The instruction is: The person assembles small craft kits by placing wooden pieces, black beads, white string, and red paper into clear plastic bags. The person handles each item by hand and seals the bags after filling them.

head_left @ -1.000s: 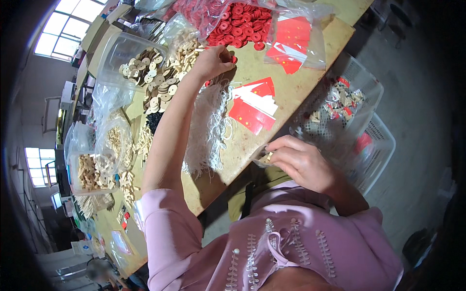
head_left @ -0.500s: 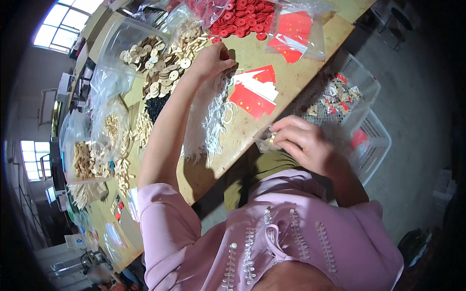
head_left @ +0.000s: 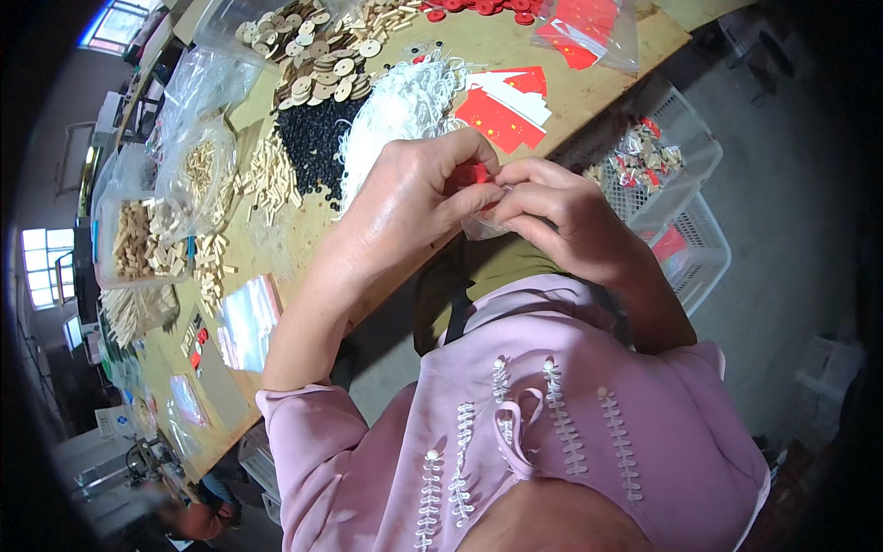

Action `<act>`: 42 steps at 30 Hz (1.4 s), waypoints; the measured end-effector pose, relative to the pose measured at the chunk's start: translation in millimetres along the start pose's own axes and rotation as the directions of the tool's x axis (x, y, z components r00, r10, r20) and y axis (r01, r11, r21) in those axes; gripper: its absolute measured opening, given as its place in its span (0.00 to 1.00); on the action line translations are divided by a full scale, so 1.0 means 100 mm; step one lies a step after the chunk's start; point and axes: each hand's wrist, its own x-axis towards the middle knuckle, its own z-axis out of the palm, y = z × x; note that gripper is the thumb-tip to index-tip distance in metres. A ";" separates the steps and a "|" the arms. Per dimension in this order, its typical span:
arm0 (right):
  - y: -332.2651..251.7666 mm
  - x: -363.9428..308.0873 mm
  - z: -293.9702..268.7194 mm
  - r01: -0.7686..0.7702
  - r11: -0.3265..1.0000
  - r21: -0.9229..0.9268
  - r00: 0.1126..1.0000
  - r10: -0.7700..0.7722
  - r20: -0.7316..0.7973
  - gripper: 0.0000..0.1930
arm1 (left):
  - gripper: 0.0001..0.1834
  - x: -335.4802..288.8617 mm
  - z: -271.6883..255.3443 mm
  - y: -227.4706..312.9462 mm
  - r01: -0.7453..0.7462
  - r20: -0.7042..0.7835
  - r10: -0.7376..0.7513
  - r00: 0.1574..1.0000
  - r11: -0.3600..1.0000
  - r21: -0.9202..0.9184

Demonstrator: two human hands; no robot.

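Close together at the table's front edge, both hands meet over a small clear plastic bag [head_left: 487, 226]. My right hand [head_left: 575, 216] pinches the bag near its top. In the closed fingers of my left hand [head_left: 414, 189] is a red disc [head_left: 467, 177], partly hidden by the thumb and fingers, right at the bag's mouth. What lies inside the bag is mostly covered by the hands. Just beyond my left hand lies a heap of white strings [head_left: 395, 106]. Red cards with yellow stars [head_left: 501, 120] are fanned out past the fingertips.
Black beads [head_left: 313, 138], wooden discs [head_left: 322, 64], small wooden sticks [head_left: 271, 175] and red discs [head_left: 483, 7] lie in piles on the table [head_left: 230, 451]. A clear tub [head_left: 147, 253] holds wooden pieces at left. White baskets [head_left: 704, 161] with filled bags stand at right.
My left hand has come back from the far piles near the red discs with a red disc, down to the bag. My right hand still holds the bag, now slightly further left.
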 end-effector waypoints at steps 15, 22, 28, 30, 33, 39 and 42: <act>-0.17 0.22 0.16 -0.047 0.978 0.205 0.979 0.004 0.204 0.03 | 0.10 -0.81 -0.02 -0.47 -0.147 -0.197 0.136 0.971 0.988 -0.045; -0.14 0.15 0.41 -0.101 0.890 0.445 0.991 0.050 0.125 0.14 | 0.06 -1.12 0.07 -0.44 -0.129 -0.270 0.139 0.953 0.990 0.054; 0.59 0.13 -0.06 0.131 0.815 -0.565 0.990 -0.140 0.028 0.15 | 0.06 -1.52 0.25 -0.56 -0.076 -0.441 -0.015 0.898 0.979 -0.187; 0.72 0.20 -0.24 0.142 0.772 -0.620 0.989 -0.131 0.064 0.17 | 0.07 -1.61 0.32 -0.59 -0.047 -0.482 -0.071 0.873 0.972 -0.228; 0.75 0.24 -0.36 0.123 0.742 -0.659 0.991 -0.060 0.117 0.19 | 0.07 -1.66 0.42 -0.60 -0.045 -0.495 -0.086 0.865 0.968 -0.248; 0.55 0.15 -0.16 0.083 0.826 -0.558 0.989 0.001 0.149 0.22 | 0.08 -1.73 0.51 -0.61 -0.038 -0.507 -0.129 0.852 0.951 -0.307; 0.50 0.19 -0.16 0.035 0.832 -0.553 0.994 0.029 0.106 0.21 | 0.07 -1.71 0.50 -0.63 -0.030 -0.491 -0.133 0.861 0.950 -0.310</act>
